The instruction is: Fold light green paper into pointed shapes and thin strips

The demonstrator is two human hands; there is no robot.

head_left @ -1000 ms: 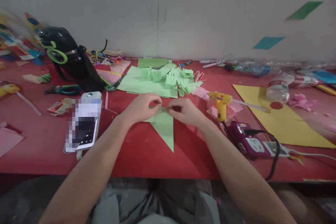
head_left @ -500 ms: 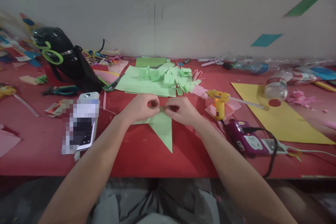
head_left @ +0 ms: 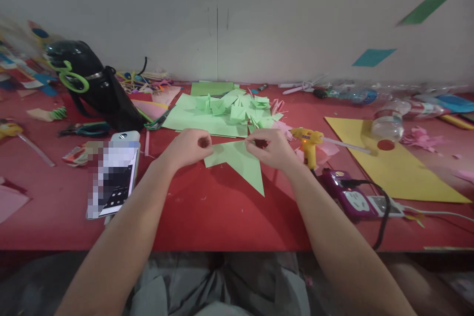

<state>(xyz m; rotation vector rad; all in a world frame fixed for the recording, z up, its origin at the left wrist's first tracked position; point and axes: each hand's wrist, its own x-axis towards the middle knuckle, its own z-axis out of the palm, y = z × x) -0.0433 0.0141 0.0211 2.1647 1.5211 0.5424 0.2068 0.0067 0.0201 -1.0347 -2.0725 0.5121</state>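
A cut piece of light green paper (head_left: 239, 158) with pointed corners is stretched between my hands, over the red table. My left hand (head_left: 192, 147) pinches its upper left edge. At its upper right edge, my right hand (head_left: 270, 147) is closed on the paper too, thumb and fingertips together. The lower right point of the paper hangs toward me. Just beyond my hands, several folded green paper pieces (head_left: 240, 106) lie heaped on flat green sheets (head_left: 181, 113).
To the right are a yellow glue gun (head_left: 309, 145), a purple power strip (head_left: 342, 192) with cables, a yellow sheet (head_left: 400, 168) and a clear bottle (head_left: 387, 126). To the left lie a phone (head_left: 120, 177), pliers (head_left: 89, 128) and a black bottle case (head_left: 99, 89).
My hands have moved apart, the right one going right. The green paper between them has shifted right and up, and its upper edge now shows spread out.
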